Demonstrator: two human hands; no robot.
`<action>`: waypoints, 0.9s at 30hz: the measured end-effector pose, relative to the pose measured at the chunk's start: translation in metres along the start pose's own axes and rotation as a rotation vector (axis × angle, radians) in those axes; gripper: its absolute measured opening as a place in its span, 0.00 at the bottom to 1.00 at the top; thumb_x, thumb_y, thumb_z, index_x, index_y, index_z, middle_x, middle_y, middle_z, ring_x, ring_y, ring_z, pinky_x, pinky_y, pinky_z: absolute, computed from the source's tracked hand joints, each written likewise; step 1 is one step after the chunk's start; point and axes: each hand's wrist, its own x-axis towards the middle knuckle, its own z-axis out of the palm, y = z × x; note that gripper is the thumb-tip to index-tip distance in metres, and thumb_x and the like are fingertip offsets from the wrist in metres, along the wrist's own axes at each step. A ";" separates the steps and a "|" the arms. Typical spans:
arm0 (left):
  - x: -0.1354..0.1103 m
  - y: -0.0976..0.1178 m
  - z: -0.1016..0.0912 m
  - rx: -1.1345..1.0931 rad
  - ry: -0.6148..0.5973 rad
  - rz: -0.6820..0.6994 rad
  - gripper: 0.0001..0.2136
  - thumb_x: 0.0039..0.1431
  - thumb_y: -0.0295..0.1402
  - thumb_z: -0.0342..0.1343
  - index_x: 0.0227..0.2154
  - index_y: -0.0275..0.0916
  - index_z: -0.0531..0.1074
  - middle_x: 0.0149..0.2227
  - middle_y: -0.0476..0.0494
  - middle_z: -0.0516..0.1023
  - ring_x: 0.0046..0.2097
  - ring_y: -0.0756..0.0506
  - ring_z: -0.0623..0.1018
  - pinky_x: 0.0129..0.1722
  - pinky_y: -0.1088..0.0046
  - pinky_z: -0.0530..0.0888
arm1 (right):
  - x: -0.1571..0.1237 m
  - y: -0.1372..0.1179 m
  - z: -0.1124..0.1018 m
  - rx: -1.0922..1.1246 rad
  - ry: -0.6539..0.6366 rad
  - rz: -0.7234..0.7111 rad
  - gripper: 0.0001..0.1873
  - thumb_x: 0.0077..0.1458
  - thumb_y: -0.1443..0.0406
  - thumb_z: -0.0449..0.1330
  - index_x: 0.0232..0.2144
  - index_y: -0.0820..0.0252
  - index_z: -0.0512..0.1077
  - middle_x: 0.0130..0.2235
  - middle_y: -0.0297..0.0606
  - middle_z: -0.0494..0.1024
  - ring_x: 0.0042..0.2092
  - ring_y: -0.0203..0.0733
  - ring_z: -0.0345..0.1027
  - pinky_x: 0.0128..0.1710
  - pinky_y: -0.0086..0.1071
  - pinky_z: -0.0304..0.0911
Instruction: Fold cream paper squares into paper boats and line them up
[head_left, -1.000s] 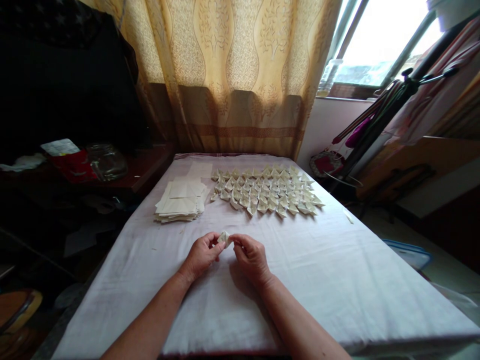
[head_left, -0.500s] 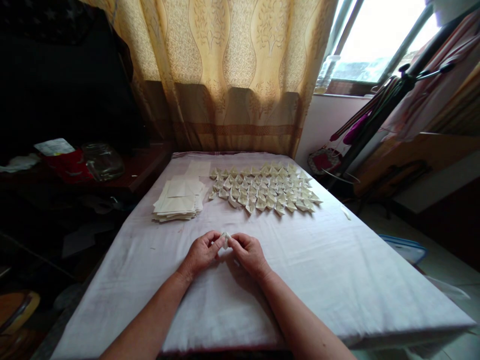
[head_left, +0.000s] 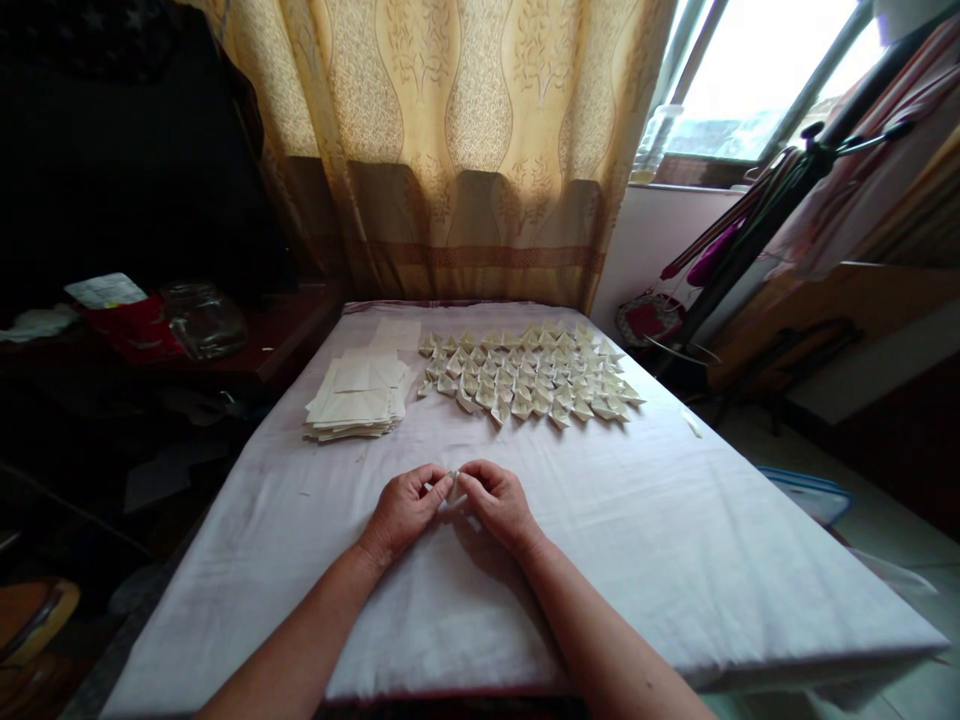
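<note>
A bright window (head_left: 754, 85) stands right of a patterned golden curtain (head_left: 480, 130)

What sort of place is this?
Probably a room in someone's home: a patterned curtain hangs beyond the cloth-covered table, beside a window, and a dark rack with fabric hanging on it stands at the right.

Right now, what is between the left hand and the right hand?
In the head view, a small folded paper is between the left hand and the right hand, pinched by both and partly hidden by their fingers.
</note>
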 end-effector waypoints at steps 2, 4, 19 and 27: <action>-0.001 0.000 0.000 0.032 -0.007 0.026 0.13 0.58 0.42 0.53 0.30 0.38 0.76 0.27 0.49 0.76 0.30 0.48 0.74 0.31 0.77 0.69 | 0.000 0.002 0.001 0.004 0.005 0.001 0.12 0.51 0.58 0.56 0.25 0.60 0.73 0.24 0.33 0.74 0.27 0.36 0.66 0.28 0.27 0.62; -0.001 0.000 -0.001 0.061 -0.014 0.050 0.12 0.59 0.40 0.52 0.30 0.38 0.76 0.28 0.49 0.77 0.32 0.48 0.74 0.33 0.76 0.69 | 0.000 0.003 0.001 0.004 0.004 -0.001 0.11 0.51 0.59 0.57 0.25 0.60 0.73 0.24 0.33 0.74 0.27 0.36 0.65 0.29 0.27 0.62; -0.004 0.006 -0.007 0.128 -0.107 0.088 0.13 0.57 0.37 0.49 0.19 0.39 0.64 0.22 0.52 0.65 0.28 0.49 0.67 0.29 0.75 0.64 | -0.004 -0.004 0.000 -0.054 -0.035 -0.041 0.08 0.46 0.62 0.56 0.20 0.58 0.70 0.21 0.29 0.68 0.25 0.33 0.58 0.27 0.27 0.56; -0.003 0.003 -0.004 0.052 -0.118 0.016 0.13 0.58 0.43 0.51 0.27 0.39 0.69 0.22 0.53 0.67 0.25 0.50 0.69 0.27 0.76 0.65 | -0.001 -0.005 0.001 0.008 0.018 -0.011 0.10 0.48 0.59 0.56 0.22 0.58 0.70 0.21 0.29 0.68 0.25 0.34 0.59 0.28 0.27 0.58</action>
